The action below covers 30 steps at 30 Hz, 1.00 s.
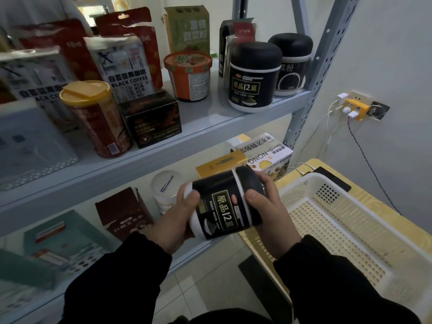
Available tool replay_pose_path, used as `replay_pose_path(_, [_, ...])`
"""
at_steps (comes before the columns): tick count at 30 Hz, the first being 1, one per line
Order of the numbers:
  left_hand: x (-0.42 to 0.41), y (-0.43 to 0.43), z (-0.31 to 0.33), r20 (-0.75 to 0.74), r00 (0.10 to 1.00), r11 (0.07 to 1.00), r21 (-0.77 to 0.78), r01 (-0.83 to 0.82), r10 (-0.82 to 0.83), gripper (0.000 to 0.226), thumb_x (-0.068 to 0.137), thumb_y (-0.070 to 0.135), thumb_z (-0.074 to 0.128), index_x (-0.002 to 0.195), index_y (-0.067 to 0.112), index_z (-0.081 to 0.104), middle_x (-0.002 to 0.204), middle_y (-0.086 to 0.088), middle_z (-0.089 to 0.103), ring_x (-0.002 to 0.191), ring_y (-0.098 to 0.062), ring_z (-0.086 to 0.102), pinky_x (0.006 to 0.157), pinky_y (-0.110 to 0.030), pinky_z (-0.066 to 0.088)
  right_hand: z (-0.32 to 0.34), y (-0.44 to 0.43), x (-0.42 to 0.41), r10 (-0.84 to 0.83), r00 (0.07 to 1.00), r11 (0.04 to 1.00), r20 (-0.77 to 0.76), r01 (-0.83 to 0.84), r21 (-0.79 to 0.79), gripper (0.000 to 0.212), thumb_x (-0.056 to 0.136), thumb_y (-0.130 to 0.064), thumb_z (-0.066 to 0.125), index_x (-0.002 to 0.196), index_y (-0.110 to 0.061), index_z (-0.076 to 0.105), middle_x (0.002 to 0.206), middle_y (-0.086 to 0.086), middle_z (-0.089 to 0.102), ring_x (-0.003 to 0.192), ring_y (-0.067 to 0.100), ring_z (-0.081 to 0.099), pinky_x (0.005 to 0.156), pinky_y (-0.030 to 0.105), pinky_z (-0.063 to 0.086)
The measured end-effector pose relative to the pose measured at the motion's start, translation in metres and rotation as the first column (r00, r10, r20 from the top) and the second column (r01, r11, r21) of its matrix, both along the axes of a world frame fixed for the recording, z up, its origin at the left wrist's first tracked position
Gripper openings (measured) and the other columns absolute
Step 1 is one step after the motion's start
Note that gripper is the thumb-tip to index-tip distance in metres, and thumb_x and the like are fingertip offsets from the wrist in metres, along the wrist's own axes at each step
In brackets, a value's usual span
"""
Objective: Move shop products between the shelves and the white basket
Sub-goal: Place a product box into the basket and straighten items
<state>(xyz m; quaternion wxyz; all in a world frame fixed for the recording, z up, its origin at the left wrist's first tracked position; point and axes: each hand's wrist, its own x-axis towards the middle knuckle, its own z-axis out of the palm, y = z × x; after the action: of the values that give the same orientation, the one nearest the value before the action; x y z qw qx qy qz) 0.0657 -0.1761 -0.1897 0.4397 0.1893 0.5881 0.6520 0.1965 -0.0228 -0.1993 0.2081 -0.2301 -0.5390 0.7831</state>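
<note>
Grey metal shelving (210, 127) stands left of the white perforated plastic basket (339, 230), well stocked. The left hand (173, 225) and right hand (268, 213) grip one black round jar with white bands (224, 204), tipped sideways, just left of the basket. No products are visible in the basket; transfer judged barely begun.

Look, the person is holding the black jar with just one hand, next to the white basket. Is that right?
Not quite. The head view shows both hands on the black jar: the left hand grips its white bottom end and the right hand grips the lid end. The rest is right: the jar is next to the white basket.
</note>
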Motion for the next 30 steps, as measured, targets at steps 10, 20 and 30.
replay_pose_path(10, [0.004,-0.005,-0.009,-0.486,0.874,0.993,0.095,0.070,-0.015,0.098,0.058,0.036,0.081,0.141,0.044,0.030,0.133,0.002,0.053,0.114,-0.018,0.066,0.084,-0.036,0.061,0.015,0.014,0.006,0.087,0.994,0.996,0.060,-0.086,-0.015,0.083,0.057,-0.042,0.082,0.131,-0.023,0.049,0.127,0.019,0.061,0.100,0.039,0.073,0.076,0.048,0.061])
replay_pose_path(20, [0.005,-0.006,-0.001,-0.636,0.765,0.980,0.067,0.188,-0.103,0.118,0.056,0.021,0.087,0.147,0.050,0.017,0.145,0.011,0.037,0.124,-0.029,0.059,0.080,-0.033,0.062,0.013,0.010,0.007,0.019,1.000,0.992,-0.015,-0.021,-0.121,0.056,0.077,-0.030,0.071,0.130,-0.030,0.057,0.133,0.024,0.061,0.114,0.048,0.066,0.092,0.072,0.052])
replay_pose_path(30, [0.006,-0.007,-0.002,-0.379,0.925,0.991,0.102,0.084,-0.039,0.126,0.048,0.056,0.095,0.149,0.036,0.023,0.135,0.005,0.059,0.114,-0.010,0.068,0.082,-0.022,0.057,0.016,0.005,0.010,-0.005,0.999,0.999,-0.050,0.007,0.040,0.067,0.068,-0.036,0.076,0.133,-0.032,0.058,0.135,0.013,0.058,0.113,0.038,0.067,0.090,0.063,0.058])
